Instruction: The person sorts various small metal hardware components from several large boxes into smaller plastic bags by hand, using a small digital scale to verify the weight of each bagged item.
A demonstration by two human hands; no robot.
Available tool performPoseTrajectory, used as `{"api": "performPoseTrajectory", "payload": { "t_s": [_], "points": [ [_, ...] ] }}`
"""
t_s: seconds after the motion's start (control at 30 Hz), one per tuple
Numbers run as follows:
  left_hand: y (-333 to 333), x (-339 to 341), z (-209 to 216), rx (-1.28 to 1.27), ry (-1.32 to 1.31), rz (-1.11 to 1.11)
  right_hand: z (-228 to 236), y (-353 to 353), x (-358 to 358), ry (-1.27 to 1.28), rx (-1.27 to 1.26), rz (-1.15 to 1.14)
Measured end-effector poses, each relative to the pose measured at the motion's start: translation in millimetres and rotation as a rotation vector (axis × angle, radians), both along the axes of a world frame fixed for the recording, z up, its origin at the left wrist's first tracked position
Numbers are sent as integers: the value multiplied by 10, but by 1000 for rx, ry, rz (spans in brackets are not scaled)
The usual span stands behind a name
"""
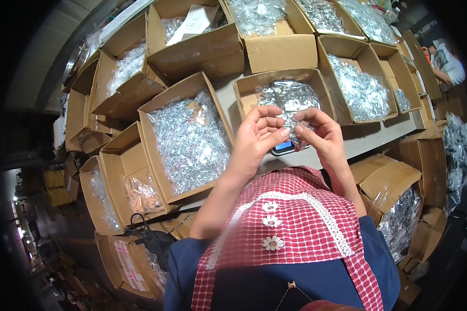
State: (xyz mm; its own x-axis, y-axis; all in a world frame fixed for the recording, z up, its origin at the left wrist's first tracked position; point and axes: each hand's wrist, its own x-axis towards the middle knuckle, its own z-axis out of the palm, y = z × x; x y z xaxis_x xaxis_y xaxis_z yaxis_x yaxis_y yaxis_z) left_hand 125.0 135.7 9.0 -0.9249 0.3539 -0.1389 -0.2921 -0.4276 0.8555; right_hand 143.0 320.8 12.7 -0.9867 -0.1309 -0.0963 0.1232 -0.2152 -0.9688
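Note:
My right hand [324,136] pinches a small clear plastic bag [302,143] with a reddish edge between thumb and fingers. My left hand [259,136] is close beside it, its fingers curled in toward the thumb; anything held there is too small to make out. Beyond both hands, a cardboard box [327,101] contains clear bags of shiny metal parts [296,92]. Below the hands, a device with a lit blue display [284,146] sits on the pale table [355,144], partly covered by the hands and bag.
An open box heaped with bagged metal parts [189,142] stands at my left. Copper-coloured pieces [141,194] lie in a neighbouring box. More filled boxes line the far side, one with a paper sheet [194,23]. A person [448,65] is at the far right.

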Motion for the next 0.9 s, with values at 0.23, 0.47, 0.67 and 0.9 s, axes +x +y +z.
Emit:
{"api": "performPoseTrajectory", "payload": {
  "t_s": [0.23, 0.47, 0.67, 0.9],
  "points": [
    [-16, -8, -22, -25, -3, 20, 12, -6, -2, -42, -46, 131],
    [-119, -27, -1, -102, -45, -90, 50, -39, -21, -94, 0, 152],
    [-138, -25, 133, -82, -62, -108, 19, 7, -19, -81, 23, 128],
    [-155, -49, 77, -91, -71, -145, 21, 7, -16, -70, 25, 88]
  ]
}}
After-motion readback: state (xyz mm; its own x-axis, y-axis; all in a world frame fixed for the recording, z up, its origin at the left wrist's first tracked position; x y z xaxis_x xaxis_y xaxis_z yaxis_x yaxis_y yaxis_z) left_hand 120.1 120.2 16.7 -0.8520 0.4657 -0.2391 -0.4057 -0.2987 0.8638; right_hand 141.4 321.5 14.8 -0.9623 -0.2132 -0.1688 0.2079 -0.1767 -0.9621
